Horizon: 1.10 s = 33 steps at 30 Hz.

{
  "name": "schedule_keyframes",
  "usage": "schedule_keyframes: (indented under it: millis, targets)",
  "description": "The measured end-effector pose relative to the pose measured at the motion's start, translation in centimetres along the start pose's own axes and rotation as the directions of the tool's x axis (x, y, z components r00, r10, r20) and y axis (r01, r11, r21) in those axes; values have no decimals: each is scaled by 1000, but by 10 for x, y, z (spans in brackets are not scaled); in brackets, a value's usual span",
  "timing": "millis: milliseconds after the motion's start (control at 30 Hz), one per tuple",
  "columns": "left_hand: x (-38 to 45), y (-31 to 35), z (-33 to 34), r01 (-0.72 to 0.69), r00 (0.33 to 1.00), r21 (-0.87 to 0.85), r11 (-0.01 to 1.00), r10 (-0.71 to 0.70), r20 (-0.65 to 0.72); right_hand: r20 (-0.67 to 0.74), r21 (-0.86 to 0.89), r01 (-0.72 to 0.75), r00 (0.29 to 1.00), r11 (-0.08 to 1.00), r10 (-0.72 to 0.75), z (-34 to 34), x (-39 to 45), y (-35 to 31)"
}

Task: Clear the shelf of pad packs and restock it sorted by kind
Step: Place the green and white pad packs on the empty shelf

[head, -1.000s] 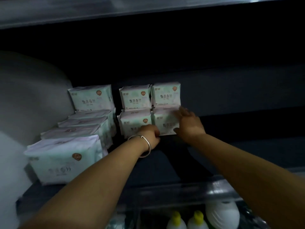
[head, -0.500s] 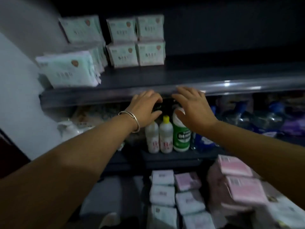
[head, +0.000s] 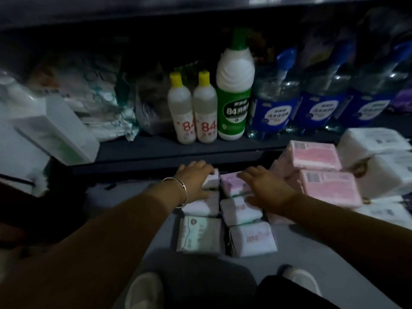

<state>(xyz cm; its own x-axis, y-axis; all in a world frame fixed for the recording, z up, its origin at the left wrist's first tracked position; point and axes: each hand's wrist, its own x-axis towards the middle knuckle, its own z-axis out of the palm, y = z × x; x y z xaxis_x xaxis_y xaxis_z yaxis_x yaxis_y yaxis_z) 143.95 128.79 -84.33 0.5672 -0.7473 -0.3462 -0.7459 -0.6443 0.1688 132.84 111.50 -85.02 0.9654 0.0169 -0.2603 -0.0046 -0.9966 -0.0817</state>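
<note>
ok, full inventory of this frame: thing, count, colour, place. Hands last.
small bottles: 2, white with yellow caps, shelf centre
big bottle: 1, white and green, right of the small bottles
clear bottles: 3 visible, blue labels, shelf right
box: 1, white, tilted at shelf left
bags: several, pale, behind the box
pale pad packs: about 6, white and lilac, two columns on the floor
pink pad packs: 2 on top, floor right
white packs: stack, far right
shoes: 2, white, bottom edge
bracelet: 1, silver, left wrist
left hand: on the far left-column packs
right hand: on the far right-column packs
</note>
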Motion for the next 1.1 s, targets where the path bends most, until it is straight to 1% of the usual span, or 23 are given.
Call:
schedule_keyframes:
  millis: [100,233,367,433,633,667,700,767,800,833,967,1033,1100]
  targets:
    - [8,-8,35,21,997,10,1000,-22,70,151,-31,28,988,999,-23,43,8,1]
    - [18,-19,55,44,991,45,998,-49,122,264,-96,17,965,995,9,80,20,8]
    - [25,-26,64,71,986,70,995,-81,145,310,-211,29,950,977,39,92,33,9]
    - [27,-28,68,74,983,89,993,-88,159,319,-256,62,947,965,24,95,37,6]
    - [30,-29,88,78,984,145,986,-100,148,301,-271,75,954,960,10,98,43,3]
    - [30,-29,91,79,985,160,984,-102,141,306,-252,80,952,964,1,97,44,5]
    - [31,-28,94,82,986,180,980,-106,130,298,-193,54,955,980,6,95,43,7]
    - [33,-26,100,85,989,235,968,-110,97,281,-8,-49,958,999,49,86,41,11]
    - [35,-25,103,86,991,259,962,-109,79,277,67,-83,959,994,61,82,40,12]
    - [36,-23,105,89,992,273,958,-111,63,272,104,-107,959,989,75,79,39,14]
    - [41,-16,113,106,992,312,944,-120,25,238,151,-104,969,983,66,77,41,14]
    - [43,-15,116,102,994,348,932,-110,4,247,171,-114,966,979,69,78,42,12]
    - [46,-16,117,95,994,362,927,-108,15,254,205,-132,964,970,77,77,42,12]
